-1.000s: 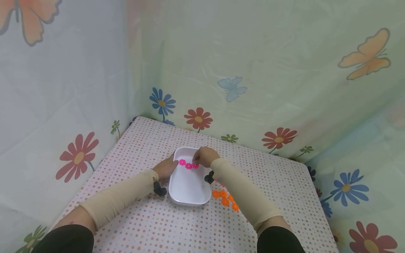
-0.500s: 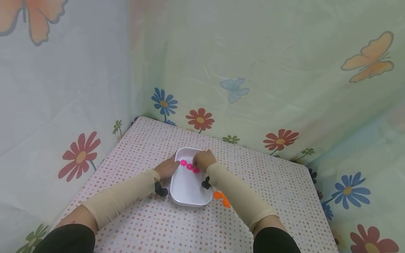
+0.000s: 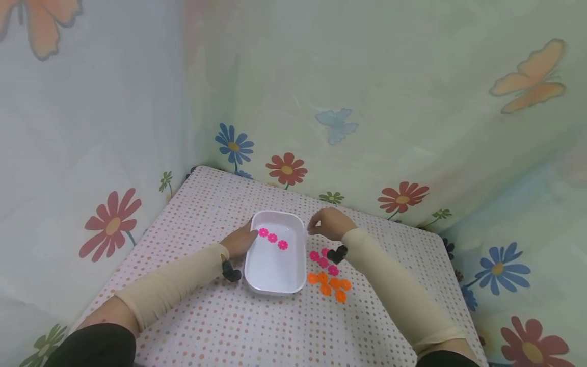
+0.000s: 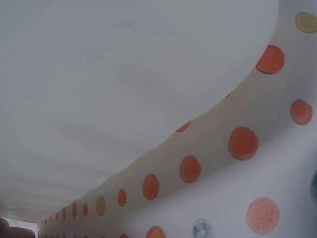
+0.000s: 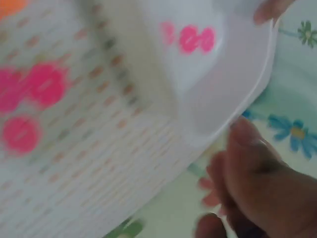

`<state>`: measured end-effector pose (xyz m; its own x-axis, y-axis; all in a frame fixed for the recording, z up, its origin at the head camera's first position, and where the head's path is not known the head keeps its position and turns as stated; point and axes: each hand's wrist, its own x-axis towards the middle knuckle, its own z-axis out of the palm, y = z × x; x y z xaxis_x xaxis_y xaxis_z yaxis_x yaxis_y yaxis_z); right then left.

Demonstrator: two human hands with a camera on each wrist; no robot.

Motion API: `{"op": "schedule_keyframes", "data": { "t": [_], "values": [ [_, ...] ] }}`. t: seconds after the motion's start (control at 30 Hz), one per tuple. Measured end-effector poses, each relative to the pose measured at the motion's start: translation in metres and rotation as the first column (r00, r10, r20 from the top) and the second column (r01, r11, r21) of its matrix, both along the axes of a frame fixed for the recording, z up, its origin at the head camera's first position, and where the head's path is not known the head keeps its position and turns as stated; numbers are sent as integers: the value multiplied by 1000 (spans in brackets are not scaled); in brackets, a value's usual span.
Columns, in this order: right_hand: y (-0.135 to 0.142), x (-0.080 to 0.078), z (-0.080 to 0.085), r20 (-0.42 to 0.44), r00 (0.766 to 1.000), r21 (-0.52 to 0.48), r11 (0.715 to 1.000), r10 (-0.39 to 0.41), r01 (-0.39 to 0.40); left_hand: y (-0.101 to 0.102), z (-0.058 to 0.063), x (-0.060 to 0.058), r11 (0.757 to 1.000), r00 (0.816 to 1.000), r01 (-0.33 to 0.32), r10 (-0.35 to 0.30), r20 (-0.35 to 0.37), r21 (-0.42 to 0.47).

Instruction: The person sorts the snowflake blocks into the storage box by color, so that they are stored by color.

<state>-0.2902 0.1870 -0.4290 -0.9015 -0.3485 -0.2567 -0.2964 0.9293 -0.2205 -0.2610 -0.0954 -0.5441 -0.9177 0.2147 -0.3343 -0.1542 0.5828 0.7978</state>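
A white tray (image 3: 275, 275) lies on the table, filling much of the left wrist view. My left hand (image 3: 240, 241) holds its left rim, the thumb over the edge; the other fingers are mostly hidden. Three pink flower-shaped pieces (image 3: 272, 238) form a slanting row inside the tray. My right hand (image 3: 334, 224) is just beyond the tray's right rim, fingers loosely bent, with nothing seen between them. Below that hand, several more pink flower pieces (image 3: 323, 262) lie on the table. In the right wrist view, that hand (image 5: 270, 188) is blurred beside the tray's corner.
Several orange flower-shaped pieces (image 3: 325, 289) lie right of the tray, nearer me than the loose pink ones. The dotted tabletop (image 3: 220, 316) meets a printed curtain (image 3: 367, 168) at the back and sides.
My right hand has let go of a pink flower piece in the tray and moved out to the right, past the rim. The left hand stays on the tray.
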Motion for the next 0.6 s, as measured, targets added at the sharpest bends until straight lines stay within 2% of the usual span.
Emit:
{"op": "schedule_keyframes", "data": {
  "t": [0.1,0.23,0.33,0.43,0.6],
  "values": [
    [45,12,-8,48,998,81,996,-47,43,0,2,-1,1000,1000,4,-4,20,-6],
    [85,28,-44,132,978,122,981,-164,148,0,2,-2,1000,999,10,-10,30,-12],
    [94,34,-70,185,957,82,974,-225,213,-1,1,-4,1000,999,3,-2,34,-27],
    [93,38,-87,188,950,40,969,-248,245,-1,2,-4,999,999,5,-3,35,-41],
    [90,40,-96,158,945,29,958,-286,285,1,6,1,999,1000,11,-10,29,-36]
  ]
}}
